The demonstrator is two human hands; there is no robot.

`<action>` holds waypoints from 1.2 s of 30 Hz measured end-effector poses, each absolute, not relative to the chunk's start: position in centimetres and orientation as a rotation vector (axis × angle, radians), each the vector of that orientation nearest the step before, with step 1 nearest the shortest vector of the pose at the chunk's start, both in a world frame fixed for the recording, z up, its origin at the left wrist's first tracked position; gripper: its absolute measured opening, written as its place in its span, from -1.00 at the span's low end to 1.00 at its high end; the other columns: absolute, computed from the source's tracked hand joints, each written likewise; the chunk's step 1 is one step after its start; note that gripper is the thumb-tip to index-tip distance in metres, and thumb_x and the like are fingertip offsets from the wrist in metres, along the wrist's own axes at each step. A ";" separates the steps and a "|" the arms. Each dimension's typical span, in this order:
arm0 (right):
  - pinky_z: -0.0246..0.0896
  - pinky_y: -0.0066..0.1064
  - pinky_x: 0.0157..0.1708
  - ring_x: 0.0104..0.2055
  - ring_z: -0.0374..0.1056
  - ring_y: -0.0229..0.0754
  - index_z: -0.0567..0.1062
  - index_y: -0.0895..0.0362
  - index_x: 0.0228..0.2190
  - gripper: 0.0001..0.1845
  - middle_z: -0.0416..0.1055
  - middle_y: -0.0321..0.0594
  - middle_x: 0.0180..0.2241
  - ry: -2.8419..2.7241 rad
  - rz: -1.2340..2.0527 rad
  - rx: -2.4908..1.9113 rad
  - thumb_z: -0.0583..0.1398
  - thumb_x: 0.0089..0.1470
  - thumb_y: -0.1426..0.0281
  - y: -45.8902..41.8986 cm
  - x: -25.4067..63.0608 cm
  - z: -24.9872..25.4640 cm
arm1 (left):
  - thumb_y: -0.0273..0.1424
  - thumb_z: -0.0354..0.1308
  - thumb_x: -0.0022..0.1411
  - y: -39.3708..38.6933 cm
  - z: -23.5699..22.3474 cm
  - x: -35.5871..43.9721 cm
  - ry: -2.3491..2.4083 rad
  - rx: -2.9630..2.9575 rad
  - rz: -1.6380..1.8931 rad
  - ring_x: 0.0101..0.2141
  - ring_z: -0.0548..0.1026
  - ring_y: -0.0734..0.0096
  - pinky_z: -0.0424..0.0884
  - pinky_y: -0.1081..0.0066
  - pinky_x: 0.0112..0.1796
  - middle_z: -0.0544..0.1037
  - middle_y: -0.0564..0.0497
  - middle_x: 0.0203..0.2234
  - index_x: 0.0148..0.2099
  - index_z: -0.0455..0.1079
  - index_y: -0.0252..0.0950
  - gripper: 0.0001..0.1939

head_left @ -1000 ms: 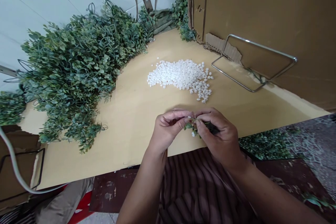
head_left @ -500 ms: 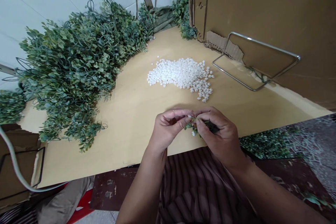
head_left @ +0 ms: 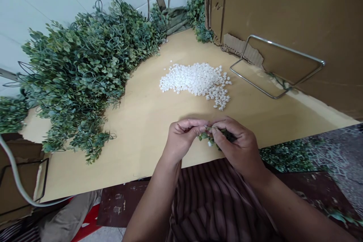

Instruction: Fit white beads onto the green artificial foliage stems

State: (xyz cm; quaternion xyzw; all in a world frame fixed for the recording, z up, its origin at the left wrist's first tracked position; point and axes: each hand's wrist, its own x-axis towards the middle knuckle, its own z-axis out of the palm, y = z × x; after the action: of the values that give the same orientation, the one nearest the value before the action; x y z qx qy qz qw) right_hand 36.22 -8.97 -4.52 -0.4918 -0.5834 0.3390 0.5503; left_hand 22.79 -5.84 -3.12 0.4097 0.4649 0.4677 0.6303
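Observation:
Near the table's front edge, my left hand [head_left: 181,140] and my right hand [head_left: 238,140] meet fingertip to fingertip. The right thumb and index finger pinch a green artificial leaf sprig [head_left: 214,141], most of it hidden behind that hand. My left thumb and index finger are closed at the sprig's tip, over a small white bead that they now cover. One white bead [head_left: 210,143] shows low on the sprig. Just beyond my hands lies a heap of small white beads [head_left: 195,79], a few scattered at its edges.
A big pile of artificial greenery [head_left: 85,60] covers the left of the yellowish tabletop [head_left: 136,121]. At the right a cardboard box [head_left: 283,11] stands behind a bent metal wire frame [head_left: 279,47]. More greenery [head_left: 289,155] lies below the table's right edge. A pale hose [head_left: 17,181] curves at the left.
My left fingertips have closed over the white bead that showed between them before, right at the sprig's tip. Both hands stay almost in place; the heap and greenery are unchanged.

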 end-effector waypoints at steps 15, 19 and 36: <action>0.34 -0.45 -0.39 -0.42 0.41 -0.25 0.46 0.12 -0.50 -0.87 0.47 -0.26 -0.47 -1.348 0.866 -1.166 0.14 0.04 0.48 -9.0 36.3 -4.4 | -0.30 0.39 -0.11 -5.6 -3.6 23.0 0.964 1.043 1.096 -0.52 0.47 0.52 0.45 0.47 -0.41 0.53 0.06 -0.58 -0.47 0.58 -0.24 -0.86; 0.33 -0.47 -0.41 -0.45 0.39 -0.27 0.46 0.13 -0.51 -0.86 0.46 -0.27 -0.49 -1.338 0.867 -1.169 0.14 0.04 0.48 -9.0 36.3 -4.3 | -0.29 0.39 -0.11 -5.6 -3.6 22.9 0.974 1.048 1.073 -0.52 0.46 0.52 0.42 0.49 -0.43 0.54 0.05 -0.57 -0.47 0.58 -0.26 -0.85; 0.36 -0.43 -0.34 -0.39 0.42 -0.23 0.46 0.12 -0.50 -0.86 0.50 -0.23 -0.44 -1.366 0.832 -1.157 0.13 0.06 0.48 -8.6 36.3 -4.5 | -0.29 0.39 -0.11 -5.5 -3.7 22.8 1.000 1.058 1.027 -0.50 0.45 0.53 0.39 0.49 -0.40 0.53 0.04 -0.56 -0.46 0.58 -0.27 -0.83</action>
State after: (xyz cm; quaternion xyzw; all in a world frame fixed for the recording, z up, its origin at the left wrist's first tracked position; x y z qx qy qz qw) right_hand 36.27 -8.65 -4.45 -0.4892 -0.5773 0.3517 0.5512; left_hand 22.78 -5.46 -3.71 0.4619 0.4365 0.4483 0.6286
